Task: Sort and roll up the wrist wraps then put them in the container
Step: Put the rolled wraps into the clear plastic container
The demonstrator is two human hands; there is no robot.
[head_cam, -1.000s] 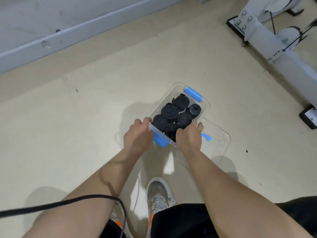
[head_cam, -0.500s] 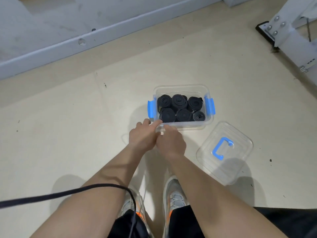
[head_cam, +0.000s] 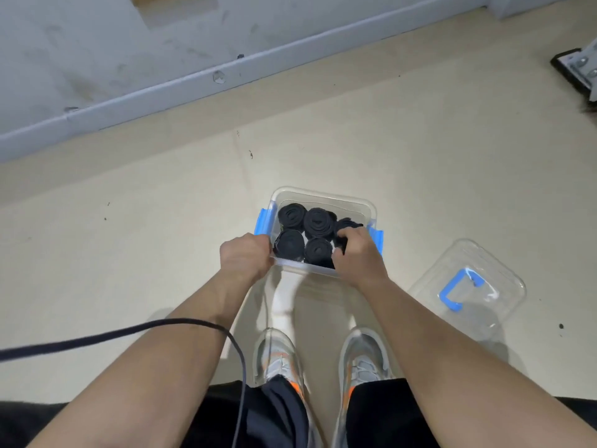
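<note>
A clear plastic container (head_cam: 323, 197) with blue side clips stands on the floor in front of my feet. Several black rolled wrist wraps (head_cam: 318, 223) fill it, standing on end. My left hand (head_cam: 245, 258) grips the container's near left corner. My right hand (head_cam: 358, 253) reaches into the right side of the container, its fingers curled over a rolled wrap there. That wrap is mostly hidden under the hand.
The clear lid (head_cam: 468, 287) with a blue handle lies on the floor to the right. A grey baseboard (head_cam: 193, 82) runs along the back. A black machine foot (head_cam: 571, 71) sits at the far right. A dark cable (head_cam: 129, 334) crosses my left forearm.
My right hand has moved from the container's near edge into its right side, onto the wraps. My left hand stays at the near left corner. The view has shifted closer.
</note>
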